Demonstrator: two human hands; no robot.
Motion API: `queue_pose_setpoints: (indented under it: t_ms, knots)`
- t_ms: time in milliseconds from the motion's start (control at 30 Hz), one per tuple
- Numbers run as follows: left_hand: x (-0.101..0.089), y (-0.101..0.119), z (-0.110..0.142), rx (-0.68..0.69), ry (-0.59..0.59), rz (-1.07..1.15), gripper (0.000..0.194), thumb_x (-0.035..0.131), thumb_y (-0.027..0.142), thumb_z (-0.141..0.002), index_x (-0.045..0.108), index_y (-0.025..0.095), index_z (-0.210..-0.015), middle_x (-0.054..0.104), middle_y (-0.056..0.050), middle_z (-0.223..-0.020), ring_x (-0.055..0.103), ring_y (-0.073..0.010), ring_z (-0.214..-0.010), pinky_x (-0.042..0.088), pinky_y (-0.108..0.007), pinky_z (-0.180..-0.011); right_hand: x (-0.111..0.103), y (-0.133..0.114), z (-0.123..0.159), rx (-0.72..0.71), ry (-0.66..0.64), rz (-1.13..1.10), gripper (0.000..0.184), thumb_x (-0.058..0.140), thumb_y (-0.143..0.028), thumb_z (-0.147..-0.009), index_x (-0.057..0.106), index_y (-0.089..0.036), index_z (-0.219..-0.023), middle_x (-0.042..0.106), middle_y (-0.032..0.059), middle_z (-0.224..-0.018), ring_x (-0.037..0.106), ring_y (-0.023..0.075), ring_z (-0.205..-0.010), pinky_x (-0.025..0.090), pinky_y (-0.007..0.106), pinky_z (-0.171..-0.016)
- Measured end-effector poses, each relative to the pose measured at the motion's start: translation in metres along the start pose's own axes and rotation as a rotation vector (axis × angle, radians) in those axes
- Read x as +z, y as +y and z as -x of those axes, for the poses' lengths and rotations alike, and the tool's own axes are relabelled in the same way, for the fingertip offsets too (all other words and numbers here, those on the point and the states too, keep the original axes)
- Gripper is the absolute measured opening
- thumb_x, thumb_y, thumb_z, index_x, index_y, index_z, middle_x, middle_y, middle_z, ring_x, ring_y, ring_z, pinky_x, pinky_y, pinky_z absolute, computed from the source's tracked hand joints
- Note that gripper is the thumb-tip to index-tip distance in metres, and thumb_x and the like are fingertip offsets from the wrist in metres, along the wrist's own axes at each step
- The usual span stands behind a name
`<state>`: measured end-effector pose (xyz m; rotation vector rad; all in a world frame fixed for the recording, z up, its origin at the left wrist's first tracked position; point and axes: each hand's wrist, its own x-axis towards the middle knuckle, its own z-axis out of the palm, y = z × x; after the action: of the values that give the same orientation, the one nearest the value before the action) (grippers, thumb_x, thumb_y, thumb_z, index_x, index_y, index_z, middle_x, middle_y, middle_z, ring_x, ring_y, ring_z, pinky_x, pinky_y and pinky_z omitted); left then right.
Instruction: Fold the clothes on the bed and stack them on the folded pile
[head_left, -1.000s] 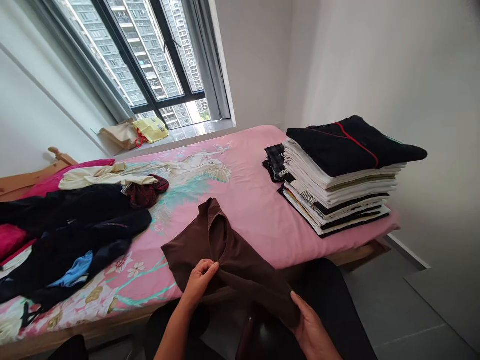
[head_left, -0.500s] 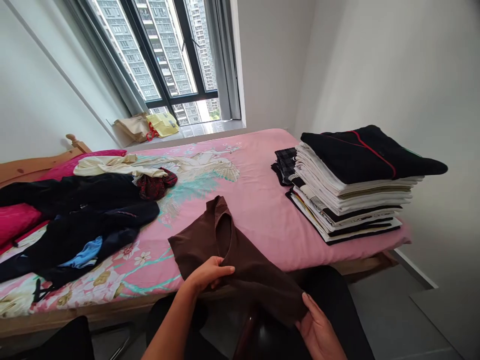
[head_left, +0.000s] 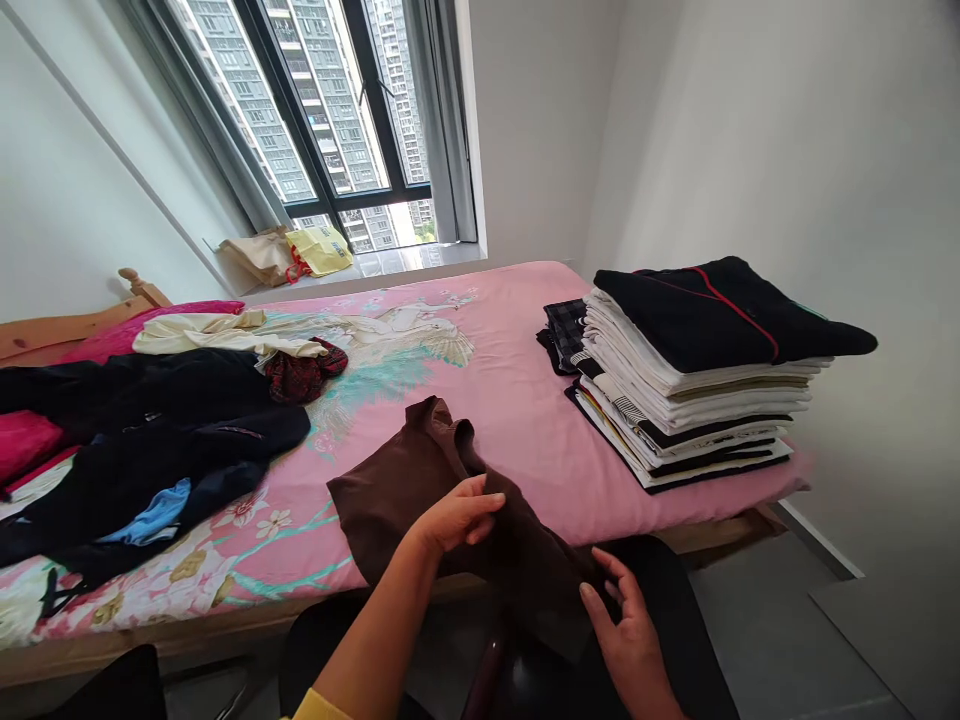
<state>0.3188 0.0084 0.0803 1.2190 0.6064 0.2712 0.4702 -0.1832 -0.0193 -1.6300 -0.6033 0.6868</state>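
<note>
A brown shirt (head_left: 405,475) lies partly on the bed and drapes over the bed's front edge toward my lap, its neckline facing the window. My left hand (head_left: 457,515) pinches the fabric just below the neck opening. At the shirt's right end is my right hand (head_left: 626,625), its thumb and fingers apart beside the dark cloth. Whether its fingertips touch the fabric is hard to make out.
A tall stack of folded clothes (head_left: 697,400) stands at the bed's right side, a black garment with red trim (head_left: 720,310) on top. Loose dark clothes (head_left: 187,430) heap at the left. Bags (head_left: 319,250) sit by the window. Pink bedding (head_left: 517,370) covers the bed.
My left hand has moved right along the shirt, bunching the neckline. My right hand has loosened from the shirt's right end and its fingers have spread. The view has shifted slightly.
</note>
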Motion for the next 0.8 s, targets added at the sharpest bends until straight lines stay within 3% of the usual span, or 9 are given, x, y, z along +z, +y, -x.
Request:
queue_pose_setpoints:
  t_ms: [100, 200, 300, 367, 500, 567, 667, 733, 800]
  knots:
    - [0.025, 0.007, -0.017, -0.042, -0.045, -0.142, 0.032, 0.064, 0.044, -0.070, 0.046, 0.018, -0.077, 0.044, 0.010, -0.048, 0.035, -0.0025, -0.030, 0.016, -0.017, -0.032, 0.006, -0.020, -0.019, -0.200, 0.014, 0.149, 0.065, 0.066, -0.050, -0.066, 0.050, -0.020, -0.121, 0.049, 0.0097, -0.129, 0.044, 0.0288, -0.118, 0.033, 0.044, -0.102]
    - [0.046, 0.009, -0.023, -0.077, 0.015, -0.307, 0.033, 0.062, 0.045, -0.071, 0.052, 0.018, -0.084, 0.052, 0.006, -0.051, 0.050, -0.0096, -0.041, 0.032, -0.019, -0.039, 0.010, -0.027, -0.042, -0.090, -0.137, 0.129, 0.053, 0.060, -0.055, -0.070, 0.059, -0.018, -0.108, 0.064, 0.0091, -0.104, 0.058, 0.0267, -0.096, 0.047, 0.039, -0.085]
    - [0.048, -0.006, -0.008, 0.130, 0.392, -0.397, 0.033, 0.062, 0.043, -0.071, 0.059, 0.018, -0.093, 0.063, -0.001, -0.074, 0.058, -0.0125, -0.061, 0.042, -0.022, -0.053, 0.007, -0.012, -0.060, 0.105, -0.133, -0.008, 0.051, 0.055, -0.058, -0.073, 0.060, -0.018, -0.104, 0.068, 0.0048, -0.084, 0.062, 0.0232, -0.079, 0.051, 0.033, -0.069]
    - [0.037, -0.033, 0.015, 0.194, 0.652, -0.305, 0.031, 0.060, 0.047, -0.073, 0.061, 0.018, -0.085, 0.061, 0.000, -0.070, 0.055, -0.0111, -0.059, 0.040, -0.021, -0.051, 0.004, 0.004, -0.065, 0.186, -0.083, -0.112, 0.051, 0.058, -0.057, -0.071, 0.060, -0.019, -0.105, 0.069, 0.0023, -0.082, 0.063, 0.0215, -0.076, 0.052, 0.031, -0.067]
    - [0.001, -0.116, 0.080, 0.007, 1.078, -0.016, 0.047, 0.055, 0.063, -0.068, 0.043, 0.019, -0.057, 0.039, 0.007, -0.042, 0.035, -0.0069, -0.038, 0.025, -0.020, -0.038, 0.003, 0.024, -0.061, 0.286, -0.083, -0.229, 0.048, 0.063, -0.054, -0.069, 0.059, -0.021, -0.104, 0.069, -0.0011, -0.084, 0.064, 0.0195, -0.079, 0.052, 0.029, -0.071]
    - [-0.014, -0.155, 0.111, -0.111, 1.207, 0.115, 0.048, 0.065, 0.063, -0.058, 0.045, 0.019, -0.060, 0.044, 0.006, -0.046, 0.041, -0.0086, -0.040, 0.027, -0.020, -0.039, 0.007, 0.022, -0.057, 0.312, -0.071, -0.226, 0.047, 0.063, -0.055, -0.069, 0.060, -0.021, -0.101, 0.069, -0.0014, -0.084, 0.064, 0.0195, -0.083, 0.052, 0.029, -0.073]
    - [-0.027, -0.189, 0.138, -0.146, 1.218, 0.318, 0.055, 0.078, 0.046, -0.051, 0.056, 0.018, -0.093, 0.065, -0.008, -0.090, 0.063, -0.0194, -0.075, 0.043, -0.024, -0.053, 0.016, 0.012, -0.055, 0.342, -0.093, -0.200, 0.047, 0.066, -0.054, -0.067, 0.061, -0.019, -0.099, 0.070, -0.0003, -0.086, 0.064, 0.0204, -0.084, 0.053, 0.029, -0.075]
    - [-0.032, -0.193, 0.139, -0.095, 1.151, 0.398, 0.068, 0.080, 0.035, -0.050, 0.053, 0.020, -0.111, 0.060, -0.013, -0.116, 0.060, -0.0251, -0.100, 0.048, -0.029, -0.067, 0.019, 0.006, -0.054, 0.354, -0.112, -0.192, 0.049, 0.070, -0.052, -0.065, 0.062, -0.019, -0.101, 0.071, 0.0004, -0.088, 0.065, 0.0209, -0.085, 0.053, 0.029, -0.077]
    - [-0.034, -0.187, 0.130, -0.045, 1.056, 0.427, 0.070, 0.079, 0.031, -0.052, 0.052, 0.022, -0.116, 0.058, -0.014, -0.122, 0.056, -0.0269, -0.110, 0.047, -0.033, -0.078, 0.020, 0.004, -0.054, 0.384, -0.110, -0.230, 0.052, 0.071, -0.049, -0.065, 0.061, -0.019, -0.106, 0.071, 0.0015, -0.091, 0.065, 0.0216, -0.088, 0.054, 0.030, -0.078]
